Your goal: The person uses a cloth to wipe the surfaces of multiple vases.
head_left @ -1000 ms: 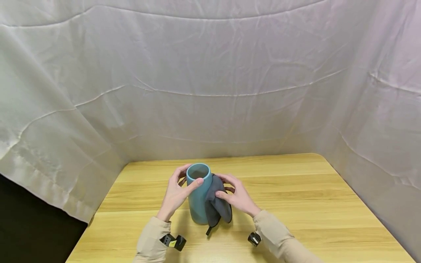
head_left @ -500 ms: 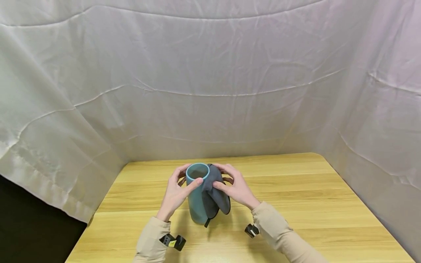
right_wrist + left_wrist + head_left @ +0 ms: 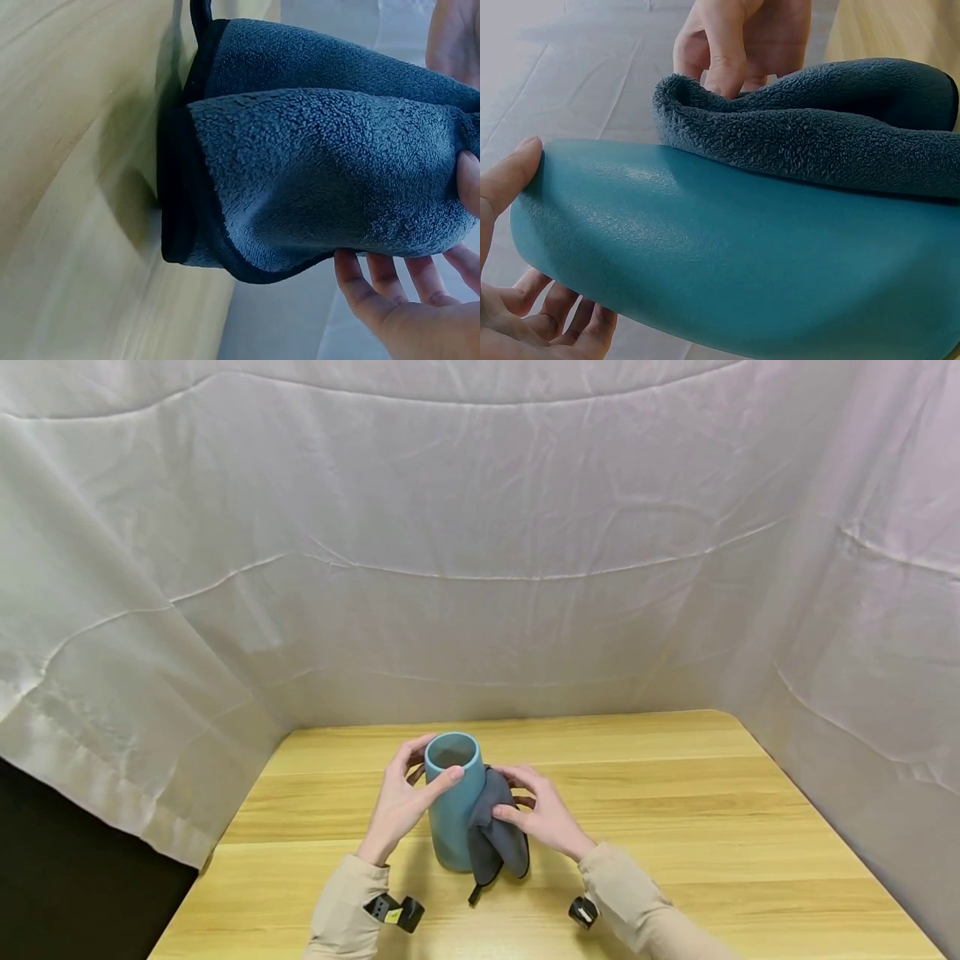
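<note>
A tall blue vase (image 3: 452,827) with a round open mouth stands upright on the wooden table. My left hand (image 3: 401,802) grips it near the rim, thumb on the near side and fingers round the far left side. Against the vase's right side lies a folded dark grey towel (image 3: 495,827), which my right hand (image 3: 546,814) holds between thumb and fingers. In the left wrist view the plush towel (image 3: 795,142) lies along the vase wall (image 3: 727,247). The right wrist view shows the towel's dark trim and hanging loop (image 3: 200,15) close to the tabletop.
The light wooden table (image 3: 675,793) reaches out to both sides. Pale grey cloth (image 3: 510,543) hangs behind it and at the sides. A black area (image 3: 82,868) lies beyond the table at the lower left. Both wrists wear small black cameras.
My right hand has moved the towel up along the vase's side and back down. The left hand keeps its grip near the rim, and the vase stays in place.
</note>
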A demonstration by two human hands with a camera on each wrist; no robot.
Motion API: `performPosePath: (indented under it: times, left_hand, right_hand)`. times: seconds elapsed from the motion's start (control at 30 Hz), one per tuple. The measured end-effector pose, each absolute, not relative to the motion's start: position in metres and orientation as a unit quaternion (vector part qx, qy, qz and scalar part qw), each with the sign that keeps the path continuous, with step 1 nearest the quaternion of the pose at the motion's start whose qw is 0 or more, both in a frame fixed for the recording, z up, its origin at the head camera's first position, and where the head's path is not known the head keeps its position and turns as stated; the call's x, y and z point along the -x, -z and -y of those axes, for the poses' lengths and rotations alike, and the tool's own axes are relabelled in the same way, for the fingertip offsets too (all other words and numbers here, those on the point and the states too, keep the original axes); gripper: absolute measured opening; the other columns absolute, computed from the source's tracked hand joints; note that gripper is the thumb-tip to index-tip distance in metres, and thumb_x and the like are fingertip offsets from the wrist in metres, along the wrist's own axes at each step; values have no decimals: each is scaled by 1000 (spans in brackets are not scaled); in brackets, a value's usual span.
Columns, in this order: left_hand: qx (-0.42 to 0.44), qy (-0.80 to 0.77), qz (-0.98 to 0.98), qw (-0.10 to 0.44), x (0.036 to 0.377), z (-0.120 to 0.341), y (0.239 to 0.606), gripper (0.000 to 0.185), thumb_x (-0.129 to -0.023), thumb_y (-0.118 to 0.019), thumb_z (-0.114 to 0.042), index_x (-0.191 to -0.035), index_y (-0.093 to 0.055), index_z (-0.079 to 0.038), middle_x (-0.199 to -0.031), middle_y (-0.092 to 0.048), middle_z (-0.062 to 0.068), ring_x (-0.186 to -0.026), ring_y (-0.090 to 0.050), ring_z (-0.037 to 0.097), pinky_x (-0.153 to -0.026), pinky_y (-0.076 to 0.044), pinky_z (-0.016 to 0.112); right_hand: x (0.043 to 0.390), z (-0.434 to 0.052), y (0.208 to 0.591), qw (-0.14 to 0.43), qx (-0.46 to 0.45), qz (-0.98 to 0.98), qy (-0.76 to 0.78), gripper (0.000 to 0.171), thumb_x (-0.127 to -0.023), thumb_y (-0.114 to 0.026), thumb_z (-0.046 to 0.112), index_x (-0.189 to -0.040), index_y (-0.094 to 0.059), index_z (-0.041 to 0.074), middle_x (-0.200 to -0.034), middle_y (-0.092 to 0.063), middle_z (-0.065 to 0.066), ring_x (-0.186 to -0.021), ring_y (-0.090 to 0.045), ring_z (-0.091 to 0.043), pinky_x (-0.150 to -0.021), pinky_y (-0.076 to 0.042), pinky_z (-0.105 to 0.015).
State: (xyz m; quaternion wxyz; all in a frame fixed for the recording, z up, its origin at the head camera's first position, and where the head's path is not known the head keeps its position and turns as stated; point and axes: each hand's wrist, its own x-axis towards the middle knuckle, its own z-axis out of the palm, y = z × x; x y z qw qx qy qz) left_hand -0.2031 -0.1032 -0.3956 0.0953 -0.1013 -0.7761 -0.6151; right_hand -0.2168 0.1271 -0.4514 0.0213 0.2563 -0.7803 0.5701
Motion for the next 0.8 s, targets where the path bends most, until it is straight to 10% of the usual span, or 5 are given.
performPosePath:
  times: [0.8]
  left_hand:
    - [98,616,775,102,204,103,397,59,-85,-81,-20,-139,-55,-13,-130,-60,9,-120,-53,25,-116,-39,55]
  right_hand:
    - [221,-120,410,73,-284,754,-588,52,-92,-73,10,-141,-57,9,-125,-60,-16,-116,-59,-32,-98,-56,-46]
